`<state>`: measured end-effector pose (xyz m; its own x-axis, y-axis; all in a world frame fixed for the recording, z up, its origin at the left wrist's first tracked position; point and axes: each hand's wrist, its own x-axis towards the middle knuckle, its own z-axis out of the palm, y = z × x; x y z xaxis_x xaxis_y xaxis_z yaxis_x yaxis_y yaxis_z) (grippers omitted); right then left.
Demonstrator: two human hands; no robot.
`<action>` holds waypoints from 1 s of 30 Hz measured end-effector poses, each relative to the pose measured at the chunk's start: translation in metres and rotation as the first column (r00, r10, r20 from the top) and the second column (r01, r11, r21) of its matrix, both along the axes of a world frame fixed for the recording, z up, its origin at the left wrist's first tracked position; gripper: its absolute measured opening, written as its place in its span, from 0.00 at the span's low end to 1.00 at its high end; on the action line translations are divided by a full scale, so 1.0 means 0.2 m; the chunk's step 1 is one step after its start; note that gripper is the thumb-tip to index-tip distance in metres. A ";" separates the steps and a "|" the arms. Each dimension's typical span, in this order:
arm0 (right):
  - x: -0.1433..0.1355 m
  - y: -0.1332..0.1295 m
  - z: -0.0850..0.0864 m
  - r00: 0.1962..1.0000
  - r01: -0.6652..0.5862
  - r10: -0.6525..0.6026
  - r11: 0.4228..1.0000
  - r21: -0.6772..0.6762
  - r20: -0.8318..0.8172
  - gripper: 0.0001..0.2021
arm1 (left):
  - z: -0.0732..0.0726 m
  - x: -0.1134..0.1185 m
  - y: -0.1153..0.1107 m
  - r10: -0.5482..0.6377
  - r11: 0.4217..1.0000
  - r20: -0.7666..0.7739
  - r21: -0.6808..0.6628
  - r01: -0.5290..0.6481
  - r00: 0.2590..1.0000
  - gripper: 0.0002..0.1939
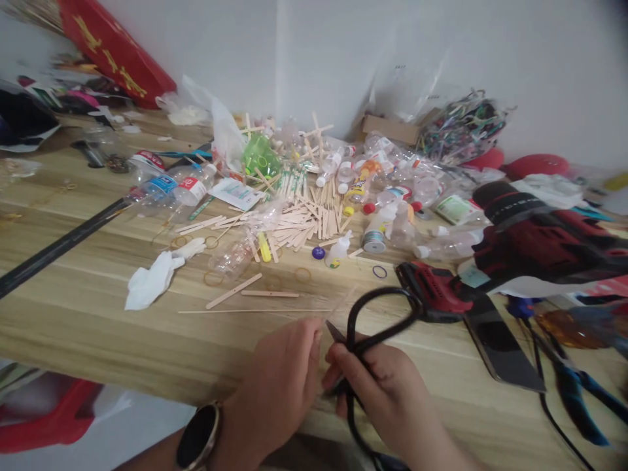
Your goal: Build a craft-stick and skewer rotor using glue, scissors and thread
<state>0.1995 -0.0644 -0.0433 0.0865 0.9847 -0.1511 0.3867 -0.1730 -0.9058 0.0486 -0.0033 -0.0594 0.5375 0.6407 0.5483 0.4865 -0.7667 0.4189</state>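
My right hand (380, 386) is closed round black-handled scissors (383, 337) near the table's front edge, gripping them close to the pivot. Their pointed metal tip is directed up and left, close to the fingers of my left hand (289, 366). That hand is closed, with a watch on its wrist; a thin, clear strip (343, 299) appears to rise from its fingertips, but what the fingers hold is too small to make out. A thin wooden skewer (255, 311) lies beyond my hands, beside two loose craft sticks (269, 294).
Craft sticks (314, 219) and plastic bottles (449, 243) crowd the table (98, 333) towards the wall. A red-black power drill (534, 242), phone (505, 343) and pliers (574, 392) lie right. White tissue (152, 281) and a black rod (63, 242) are left.
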 end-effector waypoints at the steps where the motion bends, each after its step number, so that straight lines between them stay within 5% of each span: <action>1: 0.02 0.00 0.00 0.964 -0.039 -0.008 0.984 0.172 0.267 0.23 | 0.01 0.00 0.00 0.006 1.000 -0.027 -0.021 -0.007 1.000 0.11; 4: 0.07 0.00 -0.03 0.690 -0.282 -0.143 0.849 0.446 0.710 0.21 | 0.03 0.00 -0.01 -0.021 0.997 -0.165 -0.075 0.009 0.986 0.11; 6: 0.08 0.02 -0.04 0.690 -0.285 -0.116 0.864 0.416 0.714 0.21 | 0.03 0.00 -0.01 -0.017 0.999 -0.251 -0.036 0.009 0.968 0.11; 8: 0.06 0.03 -0.03 0.872 -0.138 0.001 0.960 0.244 0.490 0.22 | 0.01 0.00 0.00 0.003 0.997 -0.274 0.071 0.017 0.962 0.12; 10: 0.03 0.03 -0.02 0.999 -0.035 0.036 0.997 -0.066 0.014 0.24 | -0.01 0.00 0.04 -0.009 0.984 -0.248 0.171 0.053 0.969 0.14; 12: 0.00 0.02 0.00 0.913 -0.083 -0.058 0.943 -0.323 -0.405 0.26 | -0.03 -0.01 0.09 0.013 0.978 -0.209 0.208 0.031 0.978 0.14; 14: 0.00 0.00 0.02 0.828 -0.133 -0.131 0.899 -0.417 -0.545 0.29 | -0.03 -0.03 0.15 0.180 0.972 -0.139 0.177 -0.154 0.974 0.15; 16: 0.05 -0.02 0.02 0.883 -0.100 -0.108 0.907 -0.409 -0.457 0.29 | -0.01 -0.05 0.17 0.265 0.962 -0.070 -0.045 -0.268 0.962 0.15; 18: 0.13 -0.03 0.01 0.974 -0.028 -0.046 0.946 -0.322 -0.220 0.28 | 0.03 -0.06 0.15 0.140 0.924 -0.002 -0.358 -0.132 0.990 0.13; 21: 0.29 -0.04 -0.01 0.992 -0.007 0.038 0.968 -0.250 0.120 0.25 | 0.11 -0.07 0.07 0.009 0.729 0.092 -0.682 0.056 0.996 0.14; 24: 0.40 -0.03 -0.04 0.956 0.003 0.085 0.954 -0.299 0.282 0.22 | 0.17 -0.08 0.00 -0.029 0.567 0.154 -0.811 0.143 0.988 0.16; 26: 0.44 -0.02 -0.05 0.934 0.002 0.111 0.949 -0.317 0.339 0.21 | 0.20 -0.09 -0.03 -0.021 0.511 0.162 -0.847 0.150 0.987 0.18; 28: 0.47 0.00 -0.07 0.908 0.004 0.132 0.946 -0.323 0.398 0.19 | 0.22 -0.10 -0.04 -0.027 0.511 0.156 -0.847 0.148 0.987 0.18; 30: 0.49 0.02 -0.08 0.866 0.036 0.125 0.950 -0.309 0.484 0.17 | 0.20 -0.10 -0.02 -0.063 0.576 0.121 -0.806 0.135 0.991 0.20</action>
<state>0.2975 -0.0602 -0.0603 0.1856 0.9035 -0.3863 0.7804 -0.3744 -0.5007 0.0282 -0.0081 -0.0185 0.6089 0.7818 -0.1344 0.3706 -0.1306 0.9195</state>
